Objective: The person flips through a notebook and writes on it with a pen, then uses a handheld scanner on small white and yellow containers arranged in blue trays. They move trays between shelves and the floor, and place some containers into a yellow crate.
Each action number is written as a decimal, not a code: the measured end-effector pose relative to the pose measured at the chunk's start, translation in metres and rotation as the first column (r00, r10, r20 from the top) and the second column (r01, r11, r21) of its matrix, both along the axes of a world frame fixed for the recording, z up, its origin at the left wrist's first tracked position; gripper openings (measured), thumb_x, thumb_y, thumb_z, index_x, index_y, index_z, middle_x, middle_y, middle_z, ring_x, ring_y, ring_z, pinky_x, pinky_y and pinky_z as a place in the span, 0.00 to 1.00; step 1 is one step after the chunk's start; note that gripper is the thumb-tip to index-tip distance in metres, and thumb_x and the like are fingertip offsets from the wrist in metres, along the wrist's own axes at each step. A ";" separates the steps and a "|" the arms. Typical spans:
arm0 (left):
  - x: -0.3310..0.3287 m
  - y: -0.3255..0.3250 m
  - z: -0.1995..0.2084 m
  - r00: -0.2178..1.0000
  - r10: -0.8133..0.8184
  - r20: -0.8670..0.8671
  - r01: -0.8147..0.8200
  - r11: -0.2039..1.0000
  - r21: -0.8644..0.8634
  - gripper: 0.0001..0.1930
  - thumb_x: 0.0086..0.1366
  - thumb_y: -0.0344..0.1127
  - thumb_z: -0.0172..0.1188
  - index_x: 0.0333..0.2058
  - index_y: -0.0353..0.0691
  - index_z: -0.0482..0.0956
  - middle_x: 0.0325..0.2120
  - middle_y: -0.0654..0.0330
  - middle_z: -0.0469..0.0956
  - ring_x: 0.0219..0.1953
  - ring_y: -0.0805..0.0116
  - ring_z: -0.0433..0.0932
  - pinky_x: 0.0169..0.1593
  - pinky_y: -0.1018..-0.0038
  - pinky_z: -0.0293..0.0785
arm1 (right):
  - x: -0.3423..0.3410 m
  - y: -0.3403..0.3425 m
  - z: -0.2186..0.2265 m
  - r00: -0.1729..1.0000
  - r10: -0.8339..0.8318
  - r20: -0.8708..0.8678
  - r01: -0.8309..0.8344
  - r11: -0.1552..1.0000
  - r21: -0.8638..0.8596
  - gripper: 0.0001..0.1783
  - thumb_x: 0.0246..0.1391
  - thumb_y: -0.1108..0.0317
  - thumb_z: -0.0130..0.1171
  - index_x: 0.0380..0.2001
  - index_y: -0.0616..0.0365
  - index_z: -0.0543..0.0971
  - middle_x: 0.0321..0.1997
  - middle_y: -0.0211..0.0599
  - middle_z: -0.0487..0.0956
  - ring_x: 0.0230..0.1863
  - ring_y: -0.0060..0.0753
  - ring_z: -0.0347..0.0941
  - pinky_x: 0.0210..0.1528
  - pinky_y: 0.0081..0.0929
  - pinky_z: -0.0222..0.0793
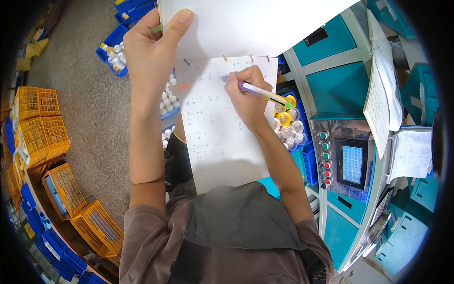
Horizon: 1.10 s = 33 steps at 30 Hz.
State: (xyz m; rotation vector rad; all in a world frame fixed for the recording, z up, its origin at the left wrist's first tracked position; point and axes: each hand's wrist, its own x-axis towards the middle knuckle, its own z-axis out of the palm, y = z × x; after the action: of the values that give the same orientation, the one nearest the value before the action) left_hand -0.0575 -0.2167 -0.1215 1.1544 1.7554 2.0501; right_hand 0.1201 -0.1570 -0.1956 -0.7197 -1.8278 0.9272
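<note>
My left hand (156,45) grips the raised upper part of a ring-bound notebook (222,165), its thumb lying over the white cover sheet. Closed around a multicolour pen (265,94) with a white barrel and a green end, my right hand (249,94) rests on the lower page near its top. Rows of small handwriting and ruled lines cover that page. An orange strip (182,86) shows at the page's left edge. The pen's tip is hard to make out beside my fingers.
Right of the notebook stands a teal and grey machine with a screen (352,163) and a column of buttons (326,158). A blue crate of white and yellow round parts (289,123) sits beside it. Orange baskets (40,123) line the left, and blue bins (116,52) stand on the grey floor.
</note>
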 end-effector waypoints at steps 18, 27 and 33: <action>-0.006 -0.002 -0.006 1.000 0.015 -0.016 -0.015 1.000 -0.008 0.12 0.62 0.36 0.64 0.41 0.36 0.84 0.30 0.58 0.84 0.30 0.74 0.81 0.36 0.78 0.75 | -0.002 -0.002 0.000 1.000 -0.021 0.003 0.021 1.000 0.022 0.11 0.50 0.80 0.62 0.22 0.59 0.69 0.16 0.24 0.72 0.18 0.07 0.63 0.21 0.10 0.60; -0.005 -0.004 -0.004 0.999 0.029 -0.028 -0.029 1.000 -0.009 0.12 0.62 0.36 0.64 0.41 0.36 0.84 0.30 0.58 0.84 0.30 0.74 0.81 0.36 0.77 0.75 | -0.002 -0.002 -0.001 1.000 -0.018 0.011 0.017 0.997 0.070 0.11 0.49 0.80 0.61 0.21 0.59 0.68 0.15 0.25 0.72 0.18 0.07 0.64 0.21 0.11 0.61; -0.005 -0.005 -0.002 1.000 0.018 -0.004 -0.018 1.000 -0.012 0.12 0.62 0.34 0.64 0.42 0.35 0.83 0.31 0.58 0.84 0.30 0.74 0.81 0.36 0.79 0.75 | -0.004 -0.002 0.000 1.000 -0.002 -0.013 0.002 0.998 0.059 0.12 0.50 0.79 0.61 0.21 0.59 0.68 0.15 0.25 0.72 0.18 0.08 0.64 0.21 0.11 0.60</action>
State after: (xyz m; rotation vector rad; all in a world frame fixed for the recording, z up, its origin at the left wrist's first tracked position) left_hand -0.0624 -0.2216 -0.1238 1.1441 1.7841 2.0462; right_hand 0.1161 -0.1586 -0.1960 -0.6772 -1.8353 0.8706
